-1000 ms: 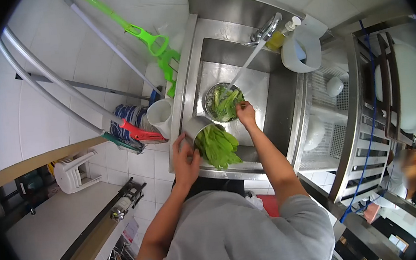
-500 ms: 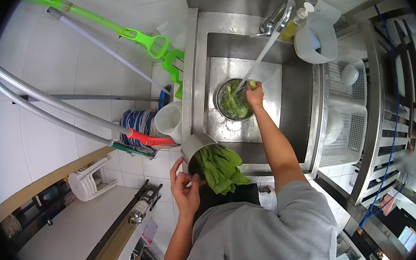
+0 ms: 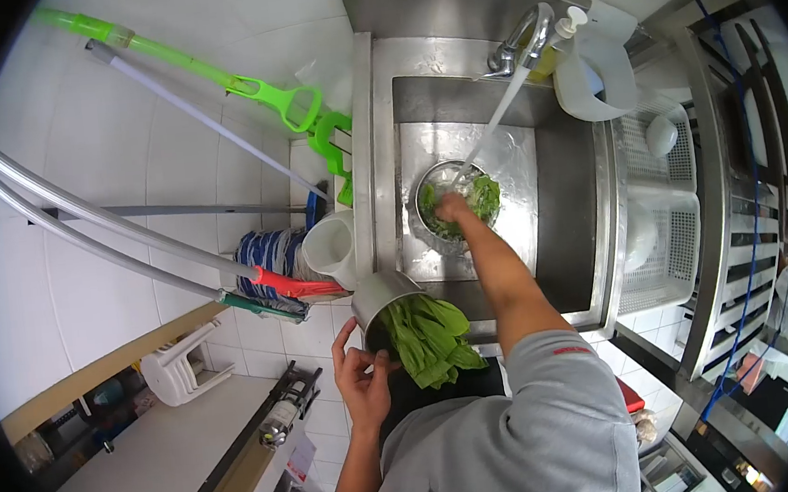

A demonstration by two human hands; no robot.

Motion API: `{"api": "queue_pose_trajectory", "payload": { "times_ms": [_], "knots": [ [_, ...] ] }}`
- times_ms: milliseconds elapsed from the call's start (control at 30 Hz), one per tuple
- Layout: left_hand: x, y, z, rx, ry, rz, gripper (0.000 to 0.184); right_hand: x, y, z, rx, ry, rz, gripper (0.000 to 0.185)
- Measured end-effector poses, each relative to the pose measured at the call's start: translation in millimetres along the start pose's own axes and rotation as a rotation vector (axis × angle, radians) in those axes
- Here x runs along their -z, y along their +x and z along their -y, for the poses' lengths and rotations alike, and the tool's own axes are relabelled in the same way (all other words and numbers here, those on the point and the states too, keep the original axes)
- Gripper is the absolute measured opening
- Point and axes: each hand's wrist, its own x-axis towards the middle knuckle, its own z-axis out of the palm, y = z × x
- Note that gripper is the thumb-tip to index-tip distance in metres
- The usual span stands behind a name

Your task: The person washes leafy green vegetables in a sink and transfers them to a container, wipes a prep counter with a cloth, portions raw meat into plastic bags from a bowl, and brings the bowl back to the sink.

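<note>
Left hand (image 3: 362,380): nearest item, at the near-left corner of the sink (image 3: 568,221); grip clamped on the pot, thumb and fingers at its lower rim, index finger extended.

Metal pot (image 3: 381,289): one, tipped on its side at that corner, mouth towards the person's right.

Leafy greens (image 3: 432,336): one bunch, hanging from the pot's mouth beyond the sink's near edge.

Right hand (image 3: 452,207): lowered into the bowl; fingers hidden, so whether its grip is apart or together cannot be told.

Round metal bowl (image 3: 420,208): one, on the sink floor, left of centre, containing wet green leaves (image 3: 485,198).

Faucet (image 3: 539,25): one, at the far edge, running; water stream (image 3: 500,110) falling into the bowl.

Pump bottle (image 3: 570,24): one, by the far-right corner.
</note>
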Motion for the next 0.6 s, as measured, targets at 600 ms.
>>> {"api": "queue_pose_trajectory", "payload": {
  "times_ms": [600],
  "knots": [
    [-39.3,44.0,-29.8,-0.111,0.036,0.089,0.024,81.1,-113.5,-22.0,-0.177,1.053,-0.881,0.035]
  ]
}}
